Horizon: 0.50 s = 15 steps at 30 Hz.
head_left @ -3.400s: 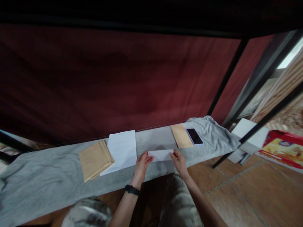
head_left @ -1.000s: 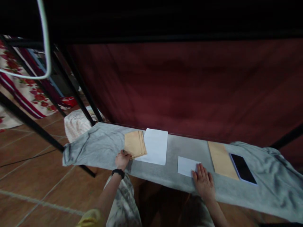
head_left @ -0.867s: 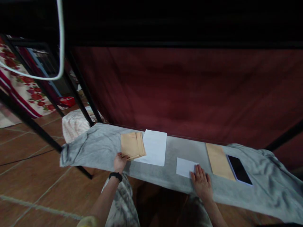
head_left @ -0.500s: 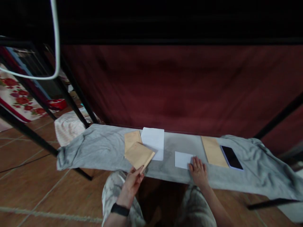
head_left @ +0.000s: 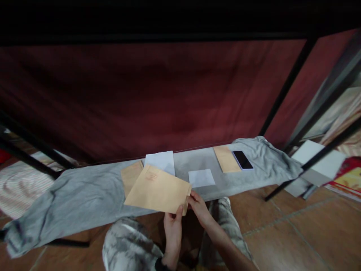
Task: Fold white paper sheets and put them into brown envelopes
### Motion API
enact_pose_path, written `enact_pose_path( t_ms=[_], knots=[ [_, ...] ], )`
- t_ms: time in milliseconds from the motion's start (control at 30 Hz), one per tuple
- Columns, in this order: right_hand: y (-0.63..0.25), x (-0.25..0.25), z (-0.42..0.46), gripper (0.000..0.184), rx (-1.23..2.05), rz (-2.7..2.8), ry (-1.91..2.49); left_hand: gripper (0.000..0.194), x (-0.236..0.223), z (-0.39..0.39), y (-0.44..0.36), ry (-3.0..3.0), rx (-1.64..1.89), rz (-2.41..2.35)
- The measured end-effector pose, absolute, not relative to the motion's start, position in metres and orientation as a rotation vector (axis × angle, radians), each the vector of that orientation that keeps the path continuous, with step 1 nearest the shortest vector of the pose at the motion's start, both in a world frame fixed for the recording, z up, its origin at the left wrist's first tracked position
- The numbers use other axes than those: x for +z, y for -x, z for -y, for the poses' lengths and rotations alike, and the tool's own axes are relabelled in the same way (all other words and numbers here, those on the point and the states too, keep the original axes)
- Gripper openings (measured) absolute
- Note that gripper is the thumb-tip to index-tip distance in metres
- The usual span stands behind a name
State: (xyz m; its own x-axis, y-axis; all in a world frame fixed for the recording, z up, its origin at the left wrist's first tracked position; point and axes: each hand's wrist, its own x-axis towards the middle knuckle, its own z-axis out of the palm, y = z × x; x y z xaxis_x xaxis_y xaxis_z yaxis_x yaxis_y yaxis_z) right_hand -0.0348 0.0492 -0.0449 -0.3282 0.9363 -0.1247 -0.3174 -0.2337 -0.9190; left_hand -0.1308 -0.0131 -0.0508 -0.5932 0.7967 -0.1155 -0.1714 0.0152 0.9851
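A brown paper envelope (head_left: pixel 158 190) with faint reddish print is held up above the grey cloth. My left hand (head_left: pixel 173 226) pinches its lower edge near the right corner, thumb on top. At the flap end, the fingers of my right hand (head_left: pixel 197 205) grip the edge; their tips are partly behind the paper. Another brown envelope (head_left: pixel 130 175) lies partly under the held one. Behind them is a white sheet of paper (head_left: pixel 163 161), its lower part covered. A smaller white paper (head_left: pixel 201 178) lies flat just beyond my right hand.
Grey cloth (head_left: pixel 90 192) covers the narrow bench. Toward its right end lie a brown envelope (head_left: pixel 226 159) and a phone (head_left: pixel 243 160). Black metal bars (head_left: pixel 287 88) slope down at both sides, and a dark red curtain (head_left: pixel 175 98) hangs behind. White boxes (head_left: pixel 318 162) stand on the floor at right.
My right hand has left the small white paper and now grips the envelope's flap end. The envelope is raised and turned in my left hand. The view has swung to the right.
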Motion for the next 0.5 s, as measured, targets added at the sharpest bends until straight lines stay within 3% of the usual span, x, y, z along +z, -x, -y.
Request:
enact_pose_path(
  t_ms=[233,500],
  knots=[
    [0.012,-0.036,-0.057,0.036,1.743,1.017,0.947,0.02,-0.033,0.002,0.151,-0.236,1.663,-1.265],
    [-0.012,-0.034,-0.057,0.039,1.774,1.133,0.882,0.025,-0.038,0.007,0.132,-0.056,1.528,-1.2]
  ],
)
